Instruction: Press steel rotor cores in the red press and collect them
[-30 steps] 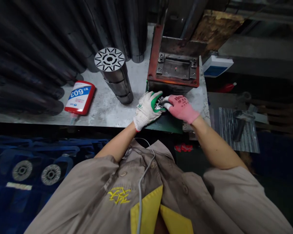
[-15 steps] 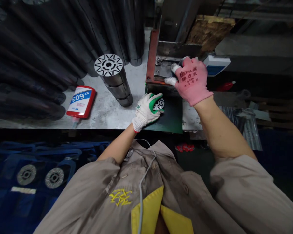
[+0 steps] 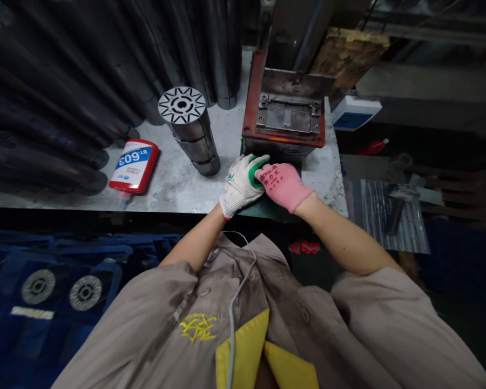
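In a white and green glove, my left hand (image 3: pixel 241 181) curls round a small rotor core on the table's front edge. Both hands now cover that core; its slotted end face showed half a second ago. My right hand (image 3: pixel 282 186), in a pink glove, meets the left one over the core. Its fingers are bent together, and whatever they pinch is hidden. Just beyond the hands sits a metal feeding fixture (image 3: pixel 287 120) on a red-edged base (image 3: pixel 249 127). A stack of slotted rotor cores (image 3: pixel 194 138) stands upright left of my left hand.
A red BT-603 bottle (image 3: pixel 133 166) lies at the left on the grey table (image 3: pixel 170 194). Dark cylinders (image 3: pixel 222 65) crowd the back left. A white and blue box (image 3: pixel 356 112) is right of the fixture. Blue crates (image 3: pixel 117 251) with more cores stand below left.
My right hand has left the metal fixture and come down, toward me and leftward, to the core at my left hand. The fixture's top now shows. My left hand has stayed in place.
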{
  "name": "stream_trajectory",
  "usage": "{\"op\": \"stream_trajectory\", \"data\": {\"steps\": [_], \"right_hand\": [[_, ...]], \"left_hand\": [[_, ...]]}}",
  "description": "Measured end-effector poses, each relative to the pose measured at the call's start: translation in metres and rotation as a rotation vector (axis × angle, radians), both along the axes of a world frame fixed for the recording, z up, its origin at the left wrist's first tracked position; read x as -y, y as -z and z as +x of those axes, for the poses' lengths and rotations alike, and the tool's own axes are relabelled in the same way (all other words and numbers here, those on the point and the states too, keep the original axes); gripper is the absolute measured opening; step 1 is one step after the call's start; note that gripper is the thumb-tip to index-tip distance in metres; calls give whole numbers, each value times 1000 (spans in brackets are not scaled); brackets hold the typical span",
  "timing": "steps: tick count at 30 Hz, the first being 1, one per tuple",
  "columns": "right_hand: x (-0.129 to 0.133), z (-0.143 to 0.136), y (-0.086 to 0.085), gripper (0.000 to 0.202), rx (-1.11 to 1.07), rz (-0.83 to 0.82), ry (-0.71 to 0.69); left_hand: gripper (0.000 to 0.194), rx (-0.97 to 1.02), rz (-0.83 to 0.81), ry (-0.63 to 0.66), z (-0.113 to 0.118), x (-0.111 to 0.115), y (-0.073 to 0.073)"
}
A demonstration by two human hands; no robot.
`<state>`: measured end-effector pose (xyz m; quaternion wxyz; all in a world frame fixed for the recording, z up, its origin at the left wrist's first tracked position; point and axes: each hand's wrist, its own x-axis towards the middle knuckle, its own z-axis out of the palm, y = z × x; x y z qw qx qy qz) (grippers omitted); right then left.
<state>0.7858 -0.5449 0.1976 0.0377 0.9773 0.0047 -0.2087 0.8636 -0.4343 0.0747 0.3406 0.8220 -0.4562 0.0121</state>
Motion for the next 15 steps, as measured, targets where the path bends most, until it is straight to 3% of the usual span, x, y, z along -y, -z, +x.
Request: {"op": "stream_trajectory", "data": {"steps": [3, 7, 11, 15], "right_hand": [[20, 5, -19, 33, 120, 50, 42], [53, 25, -34, 48, 479, -43, 292], [68, 38, -33, 51, 554, -42, 303], [66, 17, -17, 54, 583, 124, 232]], "left_hand": [[69, -49, -67, -21, 1, 2, -3], [54, -156, -172, -134, -3, 9, -6], [54, -106, -127, -199, -10, 12, -6], [68, -79, -94, -206, -14, 10, -5]]}}
